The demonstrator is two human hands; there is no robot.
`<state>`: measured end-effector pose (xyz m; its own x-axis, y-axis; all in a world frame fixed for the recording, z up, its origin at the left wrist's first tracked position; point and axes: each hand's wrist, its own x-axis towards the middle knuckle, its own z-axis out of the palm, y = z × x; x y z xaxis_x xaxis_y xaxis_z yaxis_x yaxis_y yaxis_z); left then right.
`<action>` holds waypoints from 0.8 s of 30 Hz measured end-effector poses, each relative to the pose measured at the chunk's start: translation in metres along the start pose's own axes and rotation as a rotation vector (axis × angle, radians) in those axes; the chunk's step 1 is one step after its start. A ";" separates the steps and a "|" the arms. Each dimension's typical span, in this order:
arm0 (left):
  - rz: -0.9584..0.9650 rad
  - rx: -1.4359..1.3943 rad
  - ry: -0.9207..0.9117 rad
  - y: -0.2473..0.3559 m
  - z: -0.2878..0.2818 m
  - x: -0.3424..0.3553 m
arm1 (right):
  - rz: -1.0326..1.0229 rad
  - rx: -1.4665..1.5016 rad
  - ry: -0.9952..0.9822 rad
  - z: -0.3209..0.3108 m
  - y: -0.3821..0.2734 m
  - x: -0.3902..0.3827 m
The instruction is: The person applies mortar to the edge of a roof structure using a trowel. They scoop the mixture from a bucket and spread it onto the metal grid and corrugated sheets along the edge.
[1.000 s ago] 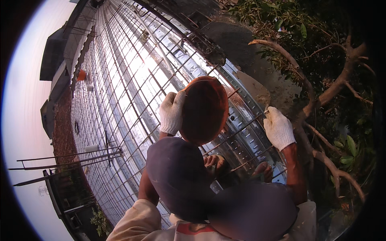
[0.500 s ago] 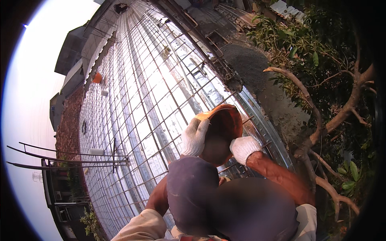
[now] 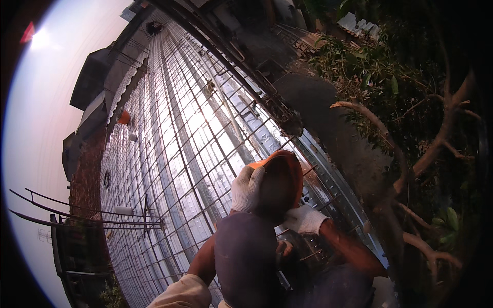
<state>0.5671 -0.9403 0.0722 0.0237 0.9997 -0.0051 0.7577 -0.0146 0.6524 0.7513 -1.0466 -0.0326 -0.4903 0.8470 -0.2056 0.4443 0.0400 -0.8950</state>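
Note:
Between my hands is an orange bowl-shaped container (image 3: 295,172), tilted, its dark hollow facing me. I cannot tell exactly what kind it is. My left hand (image 3: 247,189), in a white knit glove, is closed over its left edge with the fingers bent across the rim. At its lower right edge my right hand (image 3: 305,219), gloved the same way, is closed, its fingertips partly hidden by the container. Below it, my dark-clothed knee (image 3: 245,256) hides part of the steel mesh (image 3: 197,177), which lies over shiny ribbed metal decking (image 3: 208,192).
Bent rebar ends (image 3: 77,208) stick out at the left. An orange bucket-like thing (image 3: 124,117) stands farther along the left side. The decking ends at a long right edge (image 3: 328,164), with ground and a tree branch (image 3: 434,149) beyond. Roofs and a brick wall (image 3: 88,169) lie left.
The container has shifted slightly down and left, turning more edge-on. My right hand has moved left and down along its rim. My right knee has dropped lower. The picture is darker.

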 end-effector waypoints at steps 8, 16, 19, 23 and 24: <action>-0.032 -0.018 -0.015 -0.019 -0.003 0.012 | 0.064 0.222 0.153 -0.001 0.015 -0.052; -0.041 -0.024 -0.026 -0.004 -0.012 0.010 | 0.324 0.326 0.361 -0.070 0.047 -0.102; -0.066 -0.036 -0.043 0.003 -0.013 0.008 | 0.242 0.101 0.565 -0.100 0.083 -0.101; -0.046 -0.049 -0.045 0.002 -0.011 0.009 | 0.425 -0.273 0.649 -0.139 0.107 -0.073; -0.039 -0.051 -0.046 0.003 -0.009 0.009 | 0.499 -0.320 0.631 -0.141 0.113 -0.060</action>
<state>0.5635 -0.9313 0.0806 0.0257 0.9975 -0.0658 0.7246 0.0267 0.6887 0.9369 -1.0183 -0.0660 0.2841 0.9374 -0.2014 0.7329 -0.3477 -0.5848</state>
